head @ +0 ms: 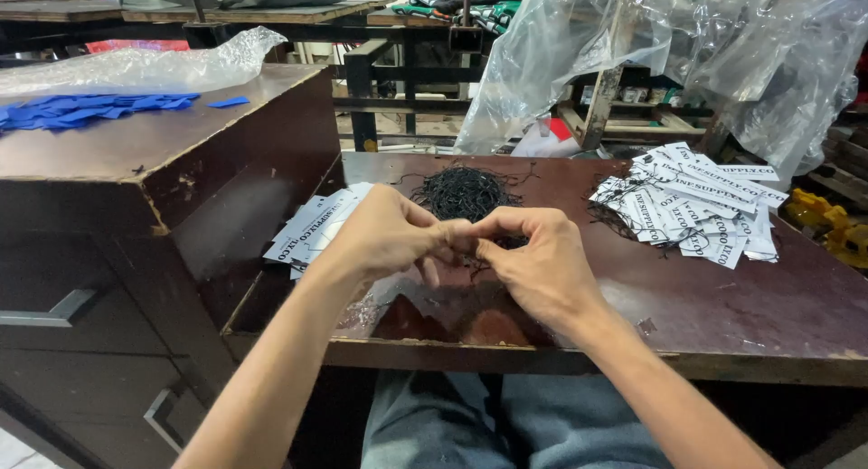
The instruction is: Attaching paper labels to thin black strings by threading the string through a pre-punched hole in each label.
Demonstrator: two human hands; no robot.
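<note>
Black thin strings lie in a tangled heap [466, 194] on a dark brown worktable [723, 306], and this heap serves as the landmark for the head view. Just in front of the heap, nearer the person, the left hand [389, 234] and the right hand [533, 261] meet fingertip to fingertip. Both hands are curled nearly closed, thumbs pressed against forefingers, pinching something small and dark between them; it looks like one of the black strings, but it is too small to tell for sure. A few loose strands trail from the heap down under the fingers.

Left of the heap, partly hidden behind the left hand, lies a stack of white printed tags [307, 229]. Right of the heap, well apart from the hands, a bigger spread of white printed tags [696, 202] lies fanned out with black strings mixed among them. Farther left of the heap stands a higher brown cabinet [163, 161] with blue cut pieces [81, 110] and a clear plastic bag [145, 66] on top. Behind the heap hangs crumpled clear plastic sheeting [678, 44].
</note>
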